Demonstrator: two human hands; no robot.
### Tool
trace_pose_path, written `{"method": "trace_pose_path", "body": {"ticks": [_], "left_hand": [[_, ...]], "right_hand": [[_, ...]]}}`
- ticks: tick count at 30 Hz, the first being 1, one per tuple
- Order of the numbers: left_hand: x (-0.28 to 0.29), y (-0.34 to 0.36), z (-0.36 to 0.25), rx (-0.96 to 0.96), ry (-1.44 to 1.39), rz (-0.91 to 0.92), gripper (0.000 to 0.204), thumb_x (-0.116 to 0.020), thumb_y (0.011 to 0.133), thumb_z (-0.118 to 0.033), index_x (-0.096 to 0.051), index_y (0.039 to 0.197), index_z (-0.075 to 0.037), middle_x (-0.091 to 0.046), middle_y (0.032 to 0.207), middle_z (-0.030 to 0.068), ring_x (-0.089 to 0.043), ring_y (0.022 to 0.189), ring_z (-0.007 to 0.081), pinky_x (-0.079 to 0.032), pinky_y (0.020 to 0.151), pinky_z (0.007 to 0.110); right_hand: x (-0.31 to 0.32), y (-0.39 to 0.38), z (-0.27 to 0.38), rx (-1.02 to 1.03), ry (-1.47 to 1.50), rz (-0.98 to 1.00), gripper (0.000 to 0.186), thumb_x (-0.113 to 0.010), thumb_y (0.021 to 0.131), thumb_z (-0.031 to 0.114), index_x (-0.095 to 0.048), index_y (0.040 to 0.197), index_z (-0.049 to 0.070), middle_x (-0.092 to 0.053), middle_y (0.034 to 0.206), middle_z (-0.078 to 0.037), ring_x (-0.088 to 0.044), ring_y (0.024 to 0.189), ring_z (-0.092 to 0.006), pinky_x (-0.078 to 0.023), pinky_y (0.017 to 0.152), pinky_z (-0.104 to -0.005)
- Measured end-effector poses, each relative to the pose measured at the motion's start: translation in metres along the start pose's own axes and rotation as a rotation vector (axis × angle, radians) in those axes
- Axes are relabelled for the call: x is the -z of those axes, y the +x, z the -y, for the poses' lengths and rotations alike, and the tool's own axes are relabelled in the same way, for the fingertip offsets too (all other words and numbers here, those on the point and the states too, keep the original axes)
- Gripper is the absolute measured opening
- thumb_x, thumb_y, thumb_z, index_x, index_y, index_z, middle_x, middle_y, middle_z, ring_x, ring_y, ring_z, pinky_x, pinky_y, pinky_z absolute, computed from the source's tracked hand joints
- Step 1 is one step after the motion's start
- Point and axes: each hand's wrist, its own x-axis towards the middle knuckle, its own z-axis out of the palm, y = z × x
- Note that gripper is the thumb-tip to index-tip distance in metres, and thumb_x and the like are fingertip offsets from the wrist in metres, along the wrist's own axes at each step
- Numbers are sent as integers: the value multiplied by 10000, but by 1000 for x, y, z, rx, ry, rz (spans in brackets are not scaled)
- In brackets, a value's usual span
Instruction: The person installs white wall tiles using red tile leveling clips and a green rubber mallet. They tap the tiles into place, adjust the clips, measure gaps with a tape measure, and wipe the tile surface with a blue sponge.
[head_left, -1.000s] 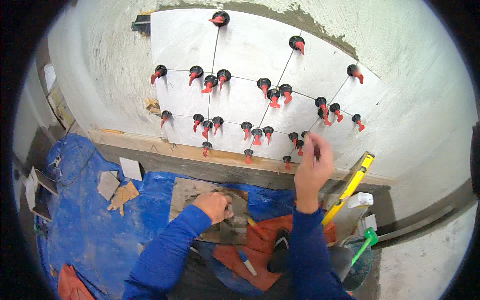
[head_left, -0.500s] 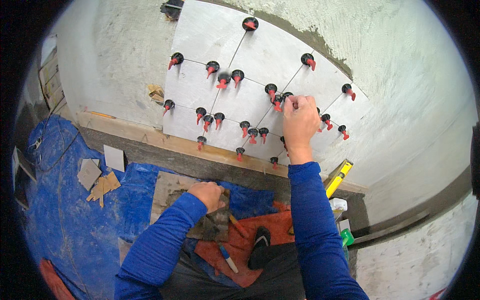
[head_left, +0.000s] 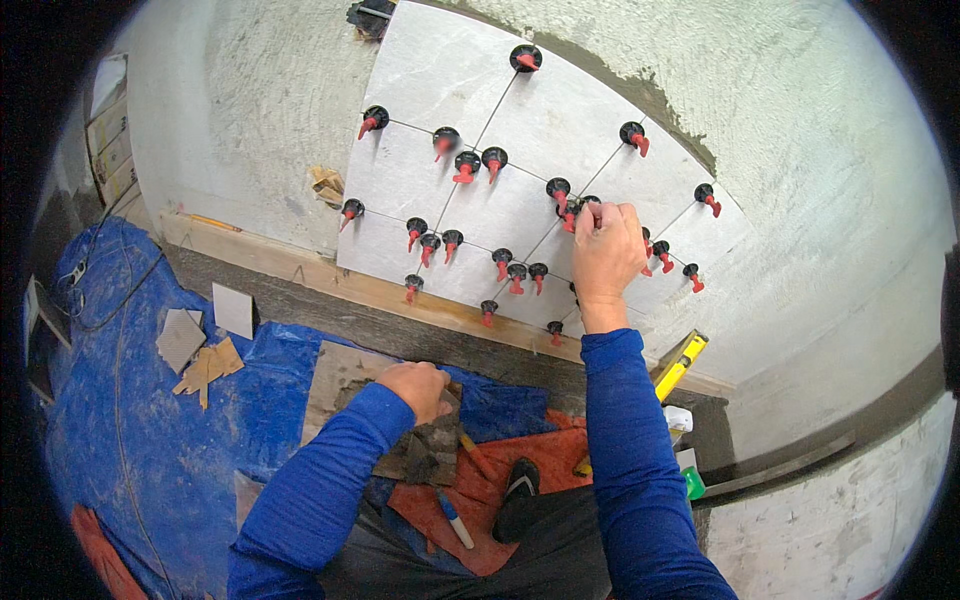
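Observation:
My right hand (head_left: 610, 255) reaches up to the wall with thumb and fingers pinched on a tile-levelling clip (head_left: 590, 208) near the middle joints, mostly hidden by my fingers. Square white tiles (head_left: 510, 210) cover that part of the wall, with several black clips with red handles (head_left: 465, 167) along their joints. Lower down, my left hand (head_left: 414, 390) has curled fingers over a mortar-smeared board (head_left: 335, 385); what it holds is hidden.
A yellow spirit level (head_left: 680, 365) leans at right beside a green-handled tool (head_left: 693, 485). A blue tarp (head_left: 150, 430) carries tile offcuts (head_left: 232, 312) and cardboard (head_left: 205, 370). A marker (head_left: 455, 520) lies on orange cloth (head_left: 490, 545) near my shoe (head_left: 520, 500).
My right hand has moved up from the lower-right clips to a middle clip, staying there over the last half second. My left hand remains low by the board. The view has shifted slightly.

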Motion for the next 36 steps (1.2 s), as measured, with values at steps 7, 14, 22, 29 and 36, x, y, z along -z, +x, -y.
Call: {"method": "trace_pose_path", "body": {"ticks": [7,14,22,29,36], "left_hand": [[1,0,2,-17,-18,-28,468,-717,904,-423,-692,1217,-76,-701,1160,214,-662,1120,415,-537,964,510],[26,-4,-12,-192,-208,-524,302,-713,935,-292,-717,1113,-48,-713,1042,176,-707,926,356,-561,833,480],[53,-30,-46,-393,-768,-1011,266,-741,915,-99,-702,1163,-11,-664,912,98,-631,731,176,-520,692,307],[45,-25,-69,-301,-657,-1037,129,-740,902,-58,-739,1015,4,-661,860,83,-610,682,161,-500,641,289],[37,-14,-80,-247,-659,-1048,104,-732,884,-45,-724,979,-4,-642,838,88,-616,687,177,-496,633,304]], "right_hand": [[1,4,-3,15,-8,6,87,-764,827,169,-739,815,86,-635,809,-83,-647,724,-282,-494,638,-400],[75,-11,8,-408,499,362,182,-816,869,187,-763,922,22,-656,768,-2,-556,675,-85,-452,624,-278],[117,-70,42,-532,917,720,108,-796,894,85,-747,953,8,-653,780,40,-537,683,-43,-440,621,-217],[126,-80,46,-471,914,700,117,-800,874,100,-763,956,25,-653,773,-12,-526,637,-60,-413,572,-253],[127,-79,38,-416,974,664,117,-792,868,91,-749,954,24,-632,774,-25,-513,604,-67,-395,554,-256]]}}
